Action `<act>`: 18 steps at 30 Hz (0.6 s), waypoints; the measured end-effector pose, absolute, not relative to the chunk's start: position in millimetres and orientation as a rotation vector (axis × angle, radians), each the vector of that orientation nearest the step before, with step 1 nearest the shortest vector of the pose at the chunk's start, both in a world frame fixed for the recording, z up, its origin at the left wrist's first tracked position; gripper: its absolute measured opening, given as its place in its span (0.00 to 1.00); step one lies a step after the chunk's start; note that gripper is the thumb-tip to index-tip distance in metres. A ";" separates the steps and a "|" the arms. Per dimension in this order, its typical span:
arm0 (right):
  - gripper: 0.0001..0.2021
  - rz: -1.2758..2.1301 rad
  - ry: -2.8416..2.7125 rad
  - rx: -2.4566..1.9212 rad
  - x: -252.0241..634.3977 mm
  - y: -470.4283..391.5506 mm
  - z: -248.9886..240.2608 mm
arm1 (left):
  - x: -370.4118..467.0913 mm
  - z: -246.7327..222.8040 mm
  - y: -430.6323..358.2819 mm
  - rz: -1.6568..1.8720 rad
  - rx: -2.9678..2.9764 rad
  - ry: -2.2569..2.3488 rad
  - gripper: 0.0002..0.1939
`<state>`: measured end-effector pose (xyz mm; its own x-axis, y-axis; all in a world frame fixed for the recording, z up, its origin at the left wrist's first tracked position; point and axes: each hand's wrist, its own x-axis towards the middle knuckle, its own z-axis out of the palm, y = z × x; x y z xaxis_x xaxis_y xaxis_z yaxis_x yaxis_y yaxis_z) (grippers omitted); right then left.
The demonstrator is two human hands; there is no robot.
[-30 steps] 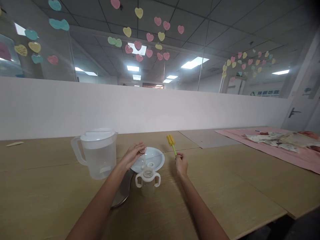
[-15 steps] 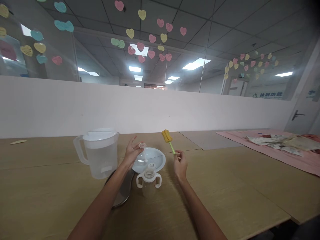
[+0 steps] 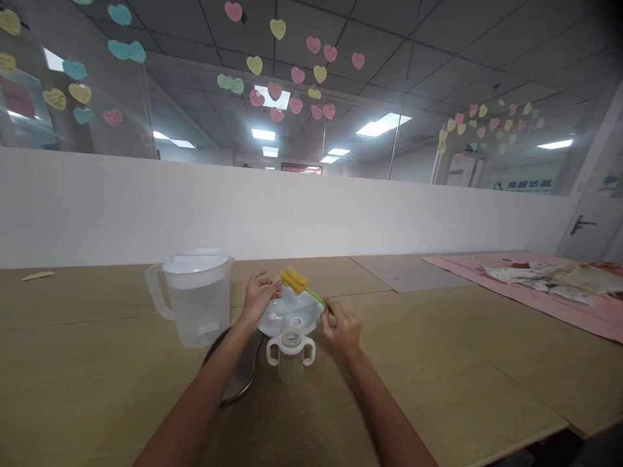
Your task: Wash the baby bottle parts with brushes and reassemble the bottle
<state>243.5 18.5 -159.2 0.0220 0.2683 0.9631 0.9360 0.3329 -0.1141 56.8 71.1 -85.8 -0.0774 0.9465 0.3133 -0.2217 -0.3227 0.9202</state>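
My right hand [image 3: 343, 329] pinches the green handle of a sponge bottle brush [image 3: 294, 280]. Its yellow sponge head meets the fingertips of my left hand [image 3: 257, 299]. In those left fingers is a small clear bottle-top piece with a round rim, now mostly hidden behind the sponge; a whitish knob [image 3: 272, 316] hangs below it. Both hands are over a white bowl [image 3: 315, 319]. Nearer to me stands a clear baby bottle [image 3: 291, 366] without a lid, with two white side handles. Just behind its mouth shows a small whitish ring-like part [image 3: 296, 322].
A lidded plastic pitcher [image 3: 202, 308] with clear liquid stands left of the bowl. Partly under my left forearm lies a dark, metal-rimmed tray [image 3: 243, 370]. A pink cloth [image 3: 487, 292] bearing crumpled fabric covers the table's far right. A white wall [image 3: 292, 214] rises behind.
My right hand has moved left and tipped the brush over, bringing its sponge from upright beside the bowl to the piece in my left hand. The bottle and pitcher stay put.
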 end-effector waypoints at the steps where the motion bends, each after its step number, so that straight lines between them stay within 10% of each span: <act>1: 0.12 -0.778 -1.489 -1.170 244.1 19.0 -159.3 | 56.8 -85.8 71.1 1.590 1.256 0.895 0.29; 18: 0.17 -0.621 -1.458 -1.351 238.4 21.6 -161.5 | 57.0 -83.4 73.3 1.458 1.269 0.846 0.13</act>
